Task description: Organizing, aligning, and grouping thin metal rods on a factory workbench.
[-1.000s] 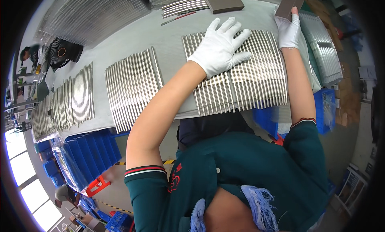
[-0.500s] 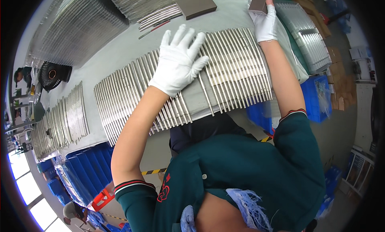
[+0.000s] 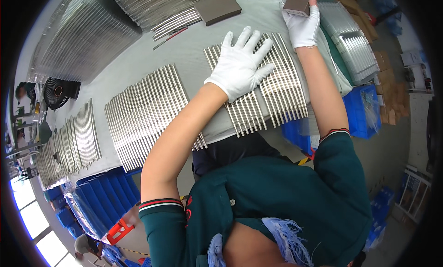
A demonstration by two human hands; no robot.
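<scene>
My left hand (image 3: 242, 66), in a white glove, lies flat with fingers spread on a row of thin silvery metal rods (image 3: 282, 78). The rods lie side by side, pointing toward me. Left of my forearm is a second group of the same rods (image 3: 143, 114), with bare cloth between the two groups. In my gloved right hand (image 3: 303, 27) is a brown rectangular block (image 3: 298, 1), held at the table's far right, with a bare thumb tip on its side.
A similar brown block (image 3: 218, 9) lies at the back beside a few rods and a thin red-handled tool (image 3: 175, 34). Clear plastic trays (image 3: 85, 36) are stacked at back left, near a black fan (image 3: 59, 91). More rods (image 3: 69, 140) lie far left; blue bins (image 3: 362, 112) stand right.
My left hand has slid right with several rods under it, widening the gap in the row. My right hand still holds the block, now tilted slightly differently.
</scene>
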